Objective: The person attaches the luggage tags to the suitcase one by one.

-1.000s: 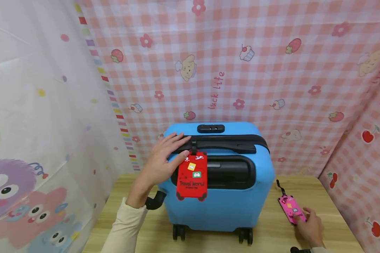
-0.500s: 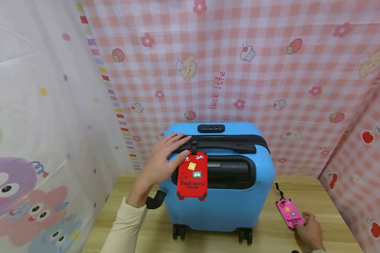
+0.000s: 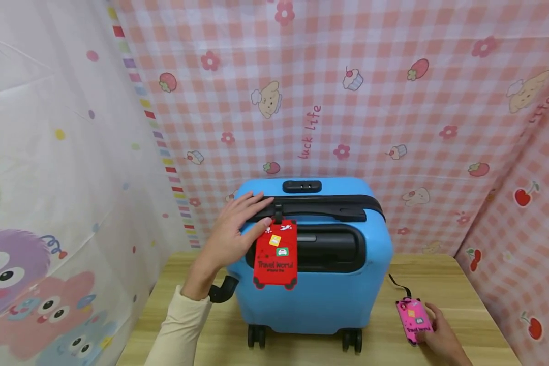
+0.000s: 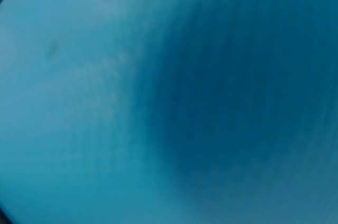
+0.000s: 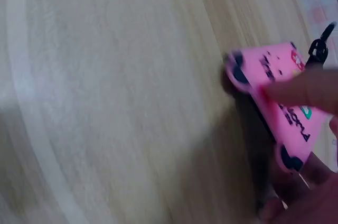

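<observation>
A light blue suitcase (image 3: 311, 305) stands upright on its wheels. My left hand (image 3: 231, 234) rests on its upper left part with fingers stretched over the black side handle (image 3: 322, 212). From that handle hangs a red luggage tag (image 3: 275, 267), my left thumb at its top corner. To the right of the suitcase, my right hand (image 3: 445, 339) pinches a pink luggage tag (image 3: 410, 316) by its lower end. In the right wrist view the thumb presses on the printed face of the pink tag (image 5: 272, 63), fingers below its edge. Blue suitcase shell (image 4: 79, 102) fills the left wrist view.
The wooden table (image 3: 457, 284) carries the suitcase. A pink checked cloth (image 3: 384, 107) hangs close behind, and a white cartoon-print cloth (image 3: 82, 178) hangs on the left. The pink tag's black strap (image 3: 400, 286) trails toward the back.
My right hand and the pink tag have come nearer to me and slightly left, and the tag's strap has swung leftward. My left hand keeps its place on the suitcase.
</observation>
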The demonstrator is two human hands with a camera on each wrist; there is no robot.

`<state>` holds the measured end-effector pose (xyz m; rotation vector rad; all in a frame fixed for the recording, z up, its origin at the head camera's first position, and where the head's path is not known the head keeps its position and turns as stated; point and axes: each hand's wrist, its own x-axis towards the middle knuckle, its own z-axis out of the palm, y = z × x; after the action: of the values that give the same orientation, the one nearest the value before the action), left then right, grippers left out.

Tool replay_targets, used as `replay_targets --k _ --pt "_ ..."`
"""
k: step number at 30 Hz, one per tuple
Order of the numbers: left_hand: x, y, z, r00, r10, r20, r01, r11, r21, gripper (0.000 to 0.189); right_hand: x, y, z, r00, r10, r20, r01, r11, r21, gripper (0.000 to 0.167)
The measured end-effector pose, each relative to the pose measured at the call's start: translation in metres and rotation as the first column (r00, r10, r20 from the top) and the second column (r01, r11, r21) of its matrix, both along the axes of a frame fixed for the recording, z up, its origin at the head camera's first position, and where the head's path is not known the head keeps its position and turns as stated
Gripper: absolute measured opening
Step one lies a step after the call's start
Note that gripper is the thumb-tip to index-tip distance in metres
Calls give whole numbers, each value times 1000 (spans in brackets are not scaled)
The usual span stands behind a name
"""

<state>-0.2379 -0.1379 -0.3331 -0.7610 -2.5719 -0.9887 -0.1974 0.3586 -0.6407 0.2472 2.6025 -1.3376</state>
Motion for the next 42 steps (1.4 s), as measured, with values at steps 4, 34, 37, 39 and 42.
replay_targets --k 4,34,37,39,42 --pt "0 -1 0 1000 0 0 0 1000 4 50 -3 -2 4 992 126 31 -126 992 -5 103" --pt "0 -1 -1 1000 4 2 -4 1000 -2 49 4 -9 13 1000 -3 -19 6 992 122 49" --pt "0 0 -1 1000 3 -1 -3 1000 2 49 5 -10 12 997 -14 -74 25 988 153 39" --pt "0 0 0 1000 2 -3 -2 1000 4 50 6 -13 12 995 -33 -91 46 988 145 31" --pt "0 0 1 1000 1 -4 -1 1000 7 50 8 -17 13 994 -67 -81 74 993 96 21"
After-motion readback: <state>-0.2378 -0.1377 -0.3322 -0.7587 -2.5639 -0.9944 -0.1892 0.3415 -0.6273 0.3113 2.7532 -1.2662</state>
